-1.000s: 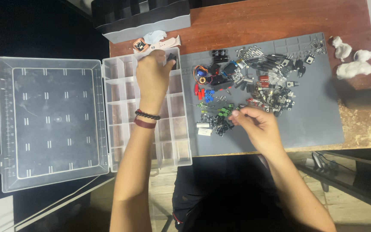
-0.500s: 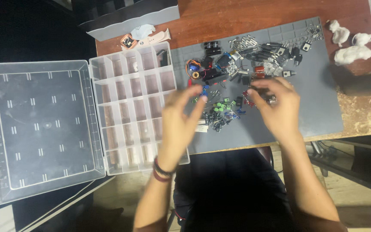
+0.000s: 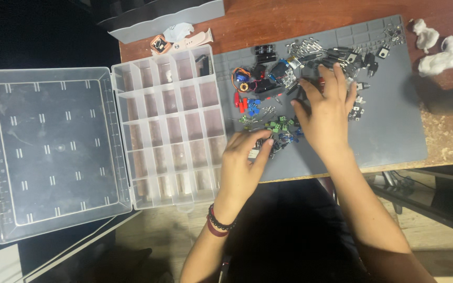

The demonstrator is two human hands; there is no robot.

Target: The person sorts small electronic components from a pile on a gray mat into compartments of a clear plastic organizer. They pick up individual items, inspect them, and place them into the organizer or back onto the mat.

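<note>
**Both hands brought down onto the heap of electronic parts**

Half a second ago both hands were raised and blurred above the grey mat [image 3: 389, 126]; a second ago the left one was at the far row of the clear compartment organiser [image 3: 169, 126]. Now both are lowered onto the scattered electronic components [image 3: 284, 84], so the reaching has given way to contact with the parts, and the organiser is left untouched.

The left hand [image 3: 245, 162] is seen at the near left edge of the heap, its fingers curled together and its thumb drawn in over small dark and white pieces; whether one is actually pinched cannot be told. The right hand [image 3: 326, 112] is laid palm down over the middle of the heap, fingers spread and stretched toward the far side, their tips among black and red parts.

The green terminal blocks [image 3: 279, 124] lie between the two hands. The organiser's lid [image 3: 48, 147] is folded open to the left. A watch with a pink strap [image 3: 184, 41] rests on the wooden bench [image 3: 300, 21] beyond the organiser
</note>
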